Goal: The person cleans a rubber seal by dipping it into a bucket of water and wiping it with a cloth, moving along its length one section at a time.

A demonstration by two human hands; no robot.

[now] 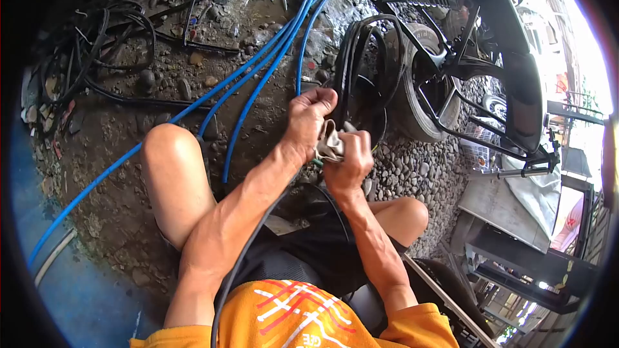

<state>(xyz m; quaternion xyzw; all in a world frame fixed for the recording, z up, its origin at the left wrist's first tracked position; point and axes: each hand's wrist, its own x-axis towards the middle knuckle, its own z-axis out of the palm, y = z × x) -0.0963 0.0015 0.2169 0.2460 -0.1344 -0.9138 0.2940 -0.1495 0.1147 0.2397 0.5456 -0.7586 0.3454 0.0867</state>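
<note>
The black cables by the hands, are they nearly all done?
Maybe partway. Looks done: those black cables are gathered into long loops. In hand: the right hand grips a crumpled cloth, with the left hand closed beside it. Perhaps left: the tangled cables across the ground lie loose, but I can't tell if they belong to this job.

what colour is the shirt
Orange shirt with a red and white print, best in the head view.

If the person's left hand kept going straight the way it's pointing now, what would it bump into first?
Probably the bundle of black cables just beyond the left hand, though how far below the hand they lie is unclear.
</note>
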